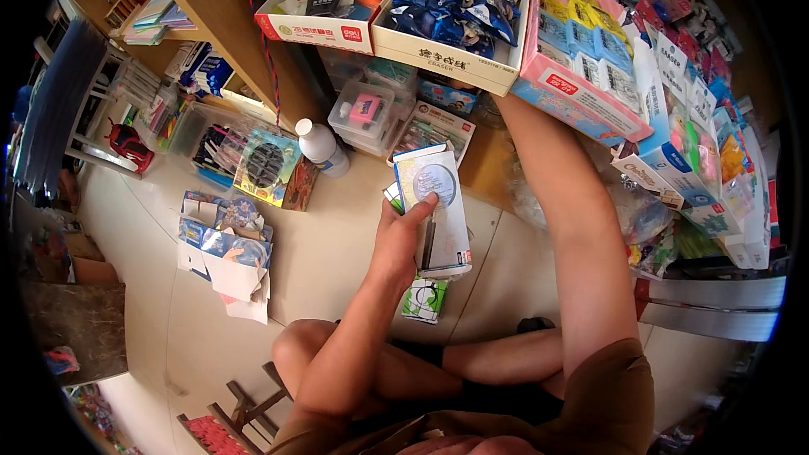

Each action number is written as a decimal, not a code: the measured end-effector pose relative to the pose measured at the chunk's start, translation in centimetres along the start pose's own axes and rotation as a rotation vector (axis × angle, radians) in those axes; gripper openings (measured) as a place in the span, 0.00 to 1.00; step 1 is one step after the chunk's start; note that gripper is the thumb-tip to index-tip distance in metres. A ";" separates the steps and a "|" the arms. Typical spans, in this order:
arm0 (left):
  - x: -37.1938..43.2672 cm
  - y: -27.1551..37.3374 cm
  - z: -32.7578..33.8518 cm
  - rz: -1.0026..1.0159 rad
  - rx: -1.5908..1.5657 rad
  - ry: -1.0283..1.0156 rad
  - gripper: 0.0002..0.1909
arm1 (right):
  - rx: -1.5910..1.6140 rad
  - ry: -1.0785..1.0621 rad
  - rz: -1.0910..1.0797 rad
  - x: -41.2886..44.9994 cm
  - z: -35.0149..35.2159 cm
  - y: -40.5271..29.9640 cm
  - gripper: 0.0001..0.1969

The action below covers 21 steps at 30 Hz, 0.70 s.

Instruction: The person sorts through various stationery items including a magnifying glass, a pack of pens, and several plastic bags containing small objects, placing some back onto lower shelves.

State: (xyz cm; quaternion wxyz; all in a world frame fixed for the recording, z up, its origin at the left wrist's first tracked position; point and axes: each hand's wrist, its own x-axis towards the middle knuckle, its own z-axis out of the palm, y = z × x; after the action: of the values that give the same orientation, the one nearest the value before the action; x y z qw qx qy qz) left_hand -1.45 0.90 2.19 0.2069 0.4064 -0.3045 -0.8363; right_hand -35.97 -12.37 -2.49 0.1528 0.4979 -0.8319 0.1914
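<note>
My left hand [399, 241] grips a white cardboard box [451, 227] with a magnifying glass pictured on its face, my thumb lying across the front. The corner of a green-and-white box [393, 192] pokes out behind it. Lower down, another green-and-white box [425, 301] with a lens picture shows near my crossed legs. My right arm reaches forward under the row of eraser boxes, so its hand is hidden. Just above that arm are an open cream eraser box [468, 69] full of blue packets and a pink box [584, 85] of yellow, blue and white packets.
A white plastic bottle [323, 150] stands beside clear plastic containers [361, 119] and a tray of pens [436, 129]. Torn cardboard packaging [231, 272] lies on the tiled floor at left, below a patterned box [268, 167]. A wooden post [221, 31] rises at upper left; a stool [227, 426] is behind.
</note>
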 end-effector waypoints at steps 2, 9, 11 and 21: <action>0.2 0.0 -0.3 0.012 0.005 -0.012 0.24 | 0.003 -0.004 0.000 0.1 0.1 -0.2 0.39; 0.5 -0.2 -0.3 0.018 -0.012 -0.042 0.22 | 0.010 -0.014 -0.003 0.1 0.2 -0.4 0.37; 0.4 -0.3 -0.5 0.019 -0.017 -0.046 0.22 | 0.013 -0.026 -0.002 -0.1 0.6 -1.0 0.36; 1.1 -1.3 -0.5 0.063 -0.019 -0.058 0.22 | 0.009 -0.062 0.011 0.1 0.4 -2.5 0.34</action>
State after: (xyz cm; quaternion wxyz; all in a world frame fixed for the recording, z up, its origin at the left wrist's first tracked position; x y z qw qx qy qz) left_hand -1.81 1.03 0.51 0.2279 0.3704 -0.3150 -0.8436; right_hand -33.86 -13.69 -2.38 0.1238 0.4996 -0.8382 0.1806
